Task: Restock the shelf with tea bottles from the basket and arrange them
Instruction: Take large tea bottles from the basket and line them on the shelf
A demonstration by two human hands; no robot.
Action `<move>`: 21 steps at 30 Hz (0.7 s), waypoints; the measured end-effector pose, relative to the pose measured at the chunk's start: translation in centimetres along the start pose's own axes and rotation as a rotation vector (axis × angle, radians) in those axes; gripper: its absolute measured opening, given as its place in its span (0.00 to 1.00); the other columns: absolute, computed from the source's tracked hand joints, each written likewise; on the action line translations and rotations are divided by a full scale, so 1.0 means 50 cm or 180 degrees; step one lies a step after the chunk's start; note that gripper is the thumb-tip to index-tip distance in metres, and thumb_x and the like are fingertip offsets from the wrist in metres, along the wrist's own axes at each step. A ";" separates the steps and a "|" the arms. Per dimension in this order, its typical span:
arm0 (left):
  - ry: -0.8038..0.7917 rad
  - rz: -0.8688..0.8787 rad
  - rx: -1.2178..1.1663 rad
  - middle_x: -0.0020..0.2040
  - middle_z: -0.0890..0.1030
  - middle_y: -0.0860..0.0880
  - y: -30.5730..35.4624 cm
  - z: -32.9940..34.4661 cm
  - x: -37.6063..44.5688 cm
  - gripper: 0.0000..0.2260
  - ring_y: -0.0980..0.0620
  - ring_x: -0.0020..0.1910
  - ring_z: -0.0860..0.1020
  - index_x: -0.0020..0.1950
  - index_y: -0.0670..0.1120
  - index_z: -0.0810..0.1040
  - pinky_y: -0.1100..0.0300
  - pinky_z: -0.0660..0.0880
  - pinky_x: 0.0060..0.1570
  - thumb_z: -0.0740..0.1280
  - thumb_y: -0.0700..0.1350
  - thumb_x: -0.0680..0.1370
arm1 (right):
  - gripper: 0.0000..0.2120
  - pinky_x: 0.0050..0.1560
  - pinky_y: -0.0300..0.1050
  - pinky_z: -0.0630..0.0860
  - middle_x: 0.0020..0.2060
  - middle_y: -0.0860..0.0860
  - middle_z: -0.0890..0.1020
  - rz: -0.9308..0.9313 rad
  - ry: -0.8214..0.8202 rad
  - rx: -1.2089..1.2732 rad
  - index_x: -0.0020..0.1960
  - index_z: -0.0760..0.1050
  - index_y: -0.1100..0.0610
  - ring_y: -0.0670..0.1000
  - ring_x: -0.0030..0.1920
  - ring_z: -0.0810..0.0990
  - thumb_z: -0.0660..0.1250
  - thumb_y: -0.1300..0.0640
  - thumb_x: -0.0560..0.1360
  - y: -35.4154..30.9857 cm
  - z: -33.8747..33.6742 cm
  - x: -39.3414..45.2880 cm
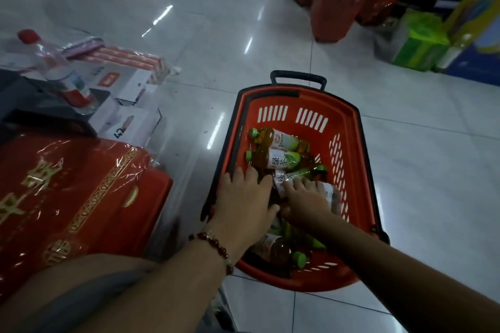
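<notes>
Inside basket, both hands (perhaps gripping) cover bottles.

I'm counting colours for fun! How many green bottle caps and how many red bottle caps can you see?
Green caps, on tea bottles in the red basket: 4 in plain view; more may hide under the hands.
Red caps, on the clear bottle: 1.
Total: 5

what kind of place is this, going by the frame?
Most likely a shop or supermarket aisle. A red shopping basket full of green-capped tea bottles sits on a glossy tiled floor, more red baskets stand farther back, and wrapped red gift boxes sit at left.
</notes>
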State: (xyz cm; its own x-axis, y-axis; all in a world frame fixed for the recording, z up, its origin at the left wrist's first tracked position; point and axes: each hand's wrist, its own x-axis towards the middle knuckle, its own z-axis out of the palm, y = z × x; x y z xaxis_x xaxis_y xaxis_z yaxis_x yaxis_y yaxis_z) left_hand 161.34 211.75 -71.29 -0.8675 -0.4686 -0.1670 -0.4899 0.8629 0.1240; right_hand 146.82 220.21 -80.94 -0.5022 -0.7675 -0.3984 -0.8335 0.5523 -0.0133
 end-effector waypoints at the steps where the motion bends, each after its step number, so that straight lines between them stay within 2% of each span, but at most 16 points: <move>1: -0.0014 0.0005 0.0003 0.71 0.70 0.46 -0.003 0.005 0.003 0.25 0.44 0.71 0.67 0.74 0.51 0.66 0.44 0.65 0.70 0.61 0.61 0.80 | 0.35 0.76 0.61 0.47 0.77 0.58 0.60 -0.0017 0.0007 -0.0067 0.78 0.53 0.53 0.59 0.78 0.55 0.63 0.44 0.78 0.001 0.007 0.005; 5: 0.0009 0.0004 -0.0067 0.69 0.71 0.46 -0.020 0.011 0.015 0.24 0.45 0.70 0.68 0.73 0.51 0.67 0.45 0.66 0.70 0.61 0.60 0.80 | 0.37 0.75 0.62 0.39 0.79 0.59 0.56 -0.0017 0.0025 -0.0360 0.80 0.49 0.53 0.61 0.79 0.48 0.63 0.46 0.78 0.013 0.029 0.009; 7: 0.0025 0.0000 -0.0123 0.69 0.71 0.46 -0.027 0.010 0.018 0.24 0.45 0.69 0.68 0.73 0.51 0.67 0.46 0.67 0.69 0.62 0.59 0.80 | 0.39 0.74 0.67 0.42 0.79 0.59 0.49 0.0272 0.0089 -0.0329 0.80 0.47 0.53 0.66 0.78 0.44 0.63 0.45 0.78 0.023 0.028 0.000; 9: 0.0032 -0.0030 -0.0153 0.69 0.71 0.46 -0.035 0.010 0.018 0.23 0.45 0.68 0.69 0.73 0.50 0.68 0.46 0.68 0.68 0.62 0.59 0.80 | 0.44 0.74 0.65 0.53 0.79 0.61 0.47 0.0757 0.0179 -0.0124 0.80 0.41 0.54 0.68 0.77 0.49 0.65 0.41 0.76 0.037 0.020 -0.015; 11: 0.0010 -0.0072 -0.0155 0.68 0.72 0.46 -0.043 0.012 0.016 0.23 0.45 0.67 0.70 0.72 0.50 0.69 0.47 0.69 0.66 0.62 0.59 0.80 | 0.51 0.71 0.58 0.64 0.77 0.63 0.54 0.1054 0.0259 -0.0039 0.80 0.38 0.56 0.66 0.74 0.61 0.66 0.36 0.74 0.046 0.017 -0.026; 13: -0.0022 -0.0099 -0.0171 0.67 0.72 0.46 -0.049 0.014 0.013 0.23 0.45 0.66 0.71 0.72 0.50 0.69 0.47 0.71 0.65 0.62 0.59 0.80 | 0.56 0.67 0.54 0.69 0.72 0.64 0.63 0.1226 0.0278 -0.0006 0.79 0.36 0.58 0.63 0.69 0.68 0.68 0.34 0.71 0.046 0.014 -0.021; 15: -0.0045 -0.0123 -0.0211 0.67 0.73 0.46 -0.051 0.015 0.009 0.23 0.45 0.65 0.71 0.72 0.50 0.69 0.47 0.71 0.64 0.62 0.59 0.80 | 0.56 0.65 0.55 0.70 0.70 0.64 0.65 0.1421 0.0189 0.0112 0.79 0.38 0.60 0.63 0.67 0.69 0.70 0.36 0.71 0.038 0.004 -0.006; 18: -0.0065 -0.0156 -0.0289 0.66 0.73 0.46 -0.053 0.015 -0.001 0.23 0.45 0.65 0.72 0.72 0.50 0.69 0.47 0.72 0.64 0.63 0.59 0.80 | 0.52 0.67 0.58 0.70 0.73 0.60 0.61 0.1622 0.0140 0.0760 0.79 0.41 0.61 0.66 0.69 0.66 0.73 0.45 0.72 0.026 -0.002 0.011; 21: -0.0046 -0.0184 -0.0392 0.65 0.73 0.46 -0.060 0.014 -0.016 0.23 0.45 0.64 0.73 0.73 0.51 0.68 0.47 0.74 0.62 0.62 0.58 0.80 | 0.55 0.68 0.62 0.69 0.76 0.58 0.56 0.1413 0.0073 0.1369 0.80 0.39 0.58 0.67 0.70 0.64 0.77 0.53 0.70 0.010 0.008 0.008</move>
State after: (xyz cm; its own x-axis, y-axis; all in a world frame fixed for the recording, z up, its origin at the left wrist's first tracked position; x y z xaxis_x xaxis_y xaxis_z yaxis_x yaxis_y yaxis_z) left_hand 163.58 209.66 -72.22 -0.8366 -0.5133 -0.1913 -0.5467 0.8043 0.2328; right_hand 146.29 220.33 -81.48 -0.7887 -0.4386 -0.4308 -0.3788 0.8986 -0.2213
